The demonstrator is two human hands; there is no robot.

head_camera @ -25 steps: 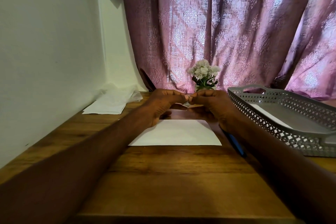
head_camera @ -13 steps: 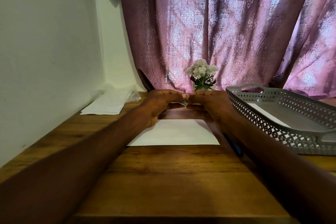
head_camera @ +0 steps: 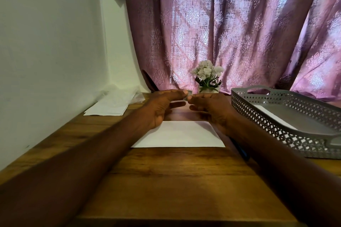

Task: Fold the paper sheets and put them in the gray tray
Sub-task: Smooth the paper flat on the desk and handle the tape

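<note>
One view only, head cam. Both hands sit just behind the paper sheet (head_camera: 178, 134), which lies flat on the table (head_camera: 166, 180). Left hand (head_camera: 162, 108) and right hand (head_camera: 208, 108) meet fingertip to fingertip above the sheet's far edge. Something small and pale shows between the tips, too small to tell what; whether either grip is clamped on it, cannot tell. Other fingers look loosely extended, off the sheet.

Gray tray (head_camera: 287, 121) is right of the sheet, near it, with what looks like white paper already lying inside. Stack of spare sheets (head_camera: 108, 107) sits left of the sheet by the wall.

Judgement: fold on this sheet is either about to start or already made, crease not visible. Next move needs both hands down on the sheet's far edge, pinch it, bring it over to the near edge with corners aligned, press, then carry it right into the tray
</note>
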